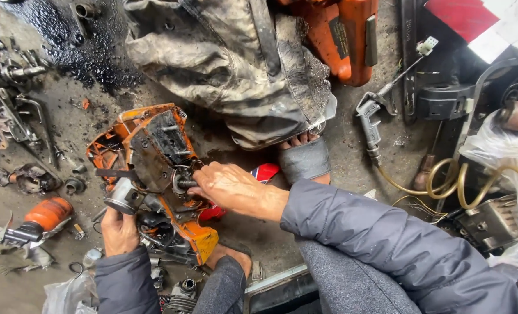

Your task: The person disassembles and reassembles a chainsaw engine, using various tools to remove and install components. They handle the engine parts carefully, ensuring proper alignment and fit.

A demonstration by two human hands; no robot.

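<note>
The left hand (118,231) is gripping the grimy orange engine housing (154,168) from below, steadying it above the oily floor (55,134). The right hand (231,189) is pinching the metal shaft (184,182) at its centre, fingers closed. An air gun (371,119) is lying farther right.

Grimy orange engine housing (154,157), stripped open, tilted on dirty floor, metal shaft (186,183) exposed at centre
</note>
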